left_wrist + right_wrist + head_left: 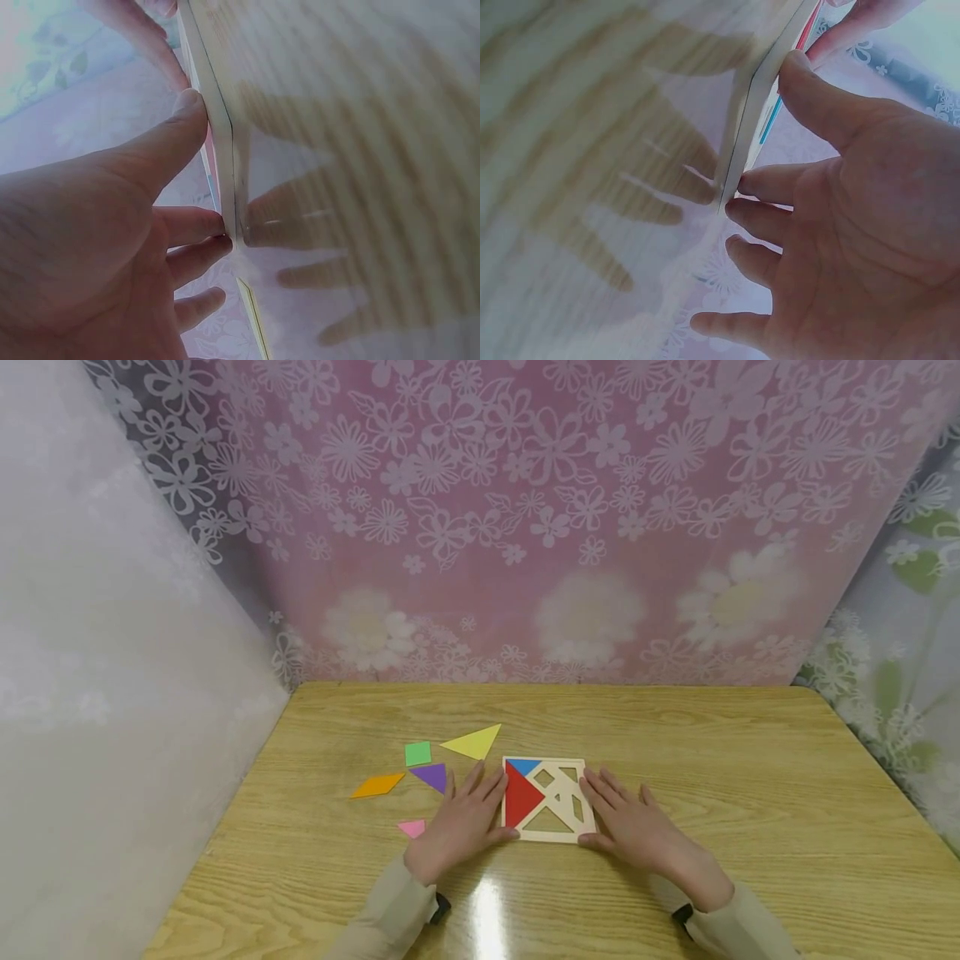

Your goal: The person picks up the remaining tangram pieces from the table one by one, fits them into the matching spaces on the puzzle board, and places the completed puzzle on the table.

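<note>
A pale wooden tangram board (551, 837) lies flat on the table with a red triangle (520, 795) and a blue triangle (522, 766) in its left part; its other cut-outs show bare. My left hand (465, 818) touches the board's left side with its fingertips, thumb at the near left corner. On the opposite side, my right hand (633, 827) rests its fingertips along the edge, thumb at the near right corner. Both wrist views show fairly straight, spread fingers against the board's edge (217, 112). Near my left hand are a purple triangle (430, 776) and a pink triangle (414, 828), both partly hidden.
Left of the board lie a yellow triangle (474, 743), a green square (417, 753) and an orange parallelogram (378, 786). The wood-grain table (675, 718) meets a pink flowered curtain (480, 610) at its back, with pale cloth hanging on the left.
</note>
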Available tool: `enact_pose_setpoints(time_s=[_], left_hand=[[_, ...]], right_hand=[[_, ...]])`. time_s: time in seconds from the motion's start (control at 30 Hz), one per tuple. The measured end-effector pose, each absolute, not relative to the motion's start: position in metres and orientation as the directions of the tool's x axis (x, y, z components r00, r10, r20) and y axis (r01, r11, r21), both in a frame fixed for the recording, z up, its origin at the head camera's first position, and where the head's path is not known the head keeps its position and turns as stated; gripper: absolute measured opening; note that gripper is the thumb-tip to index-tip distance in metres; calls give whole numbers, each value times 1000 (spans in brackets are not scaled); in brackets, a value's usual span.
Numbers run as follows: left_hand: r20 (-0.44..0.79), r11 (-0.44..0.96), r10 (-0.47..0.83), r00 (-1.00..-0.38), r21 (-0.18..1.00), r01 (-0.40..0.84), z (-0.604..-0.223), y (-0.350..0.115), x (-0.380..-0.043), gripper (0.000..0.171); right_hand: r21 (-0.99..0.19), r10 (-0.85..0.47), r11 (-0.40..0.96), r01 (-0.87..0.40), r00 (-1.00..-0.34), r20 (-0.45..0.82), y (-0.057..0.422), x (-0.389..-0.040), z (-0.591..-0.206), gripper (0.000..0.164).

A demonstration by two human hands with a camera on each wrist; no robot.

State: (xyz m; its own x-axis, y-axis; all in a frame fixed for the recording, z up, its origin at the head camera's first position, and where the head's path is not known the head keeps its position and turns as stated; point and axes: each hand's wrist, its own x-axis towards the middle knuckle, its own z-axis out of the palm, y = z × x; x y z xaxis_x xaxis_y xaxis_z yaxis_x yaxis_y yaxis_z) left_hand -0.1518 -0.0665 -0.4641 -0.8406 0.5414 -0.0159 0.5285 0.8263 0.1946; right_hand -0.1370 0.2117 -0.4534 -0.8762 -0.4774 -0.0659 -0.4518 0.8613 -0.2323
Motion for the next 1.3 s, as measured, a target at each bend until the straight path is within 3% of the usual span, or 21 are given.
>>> enact_pose_setpoints(time_s=[1.3], left_hand=[[-25,838,530,-848,170,519,-465,-71,-139,83]], right_hand=[[-263,-507,836,-482,-861,-36,209,-126,-456,76]])
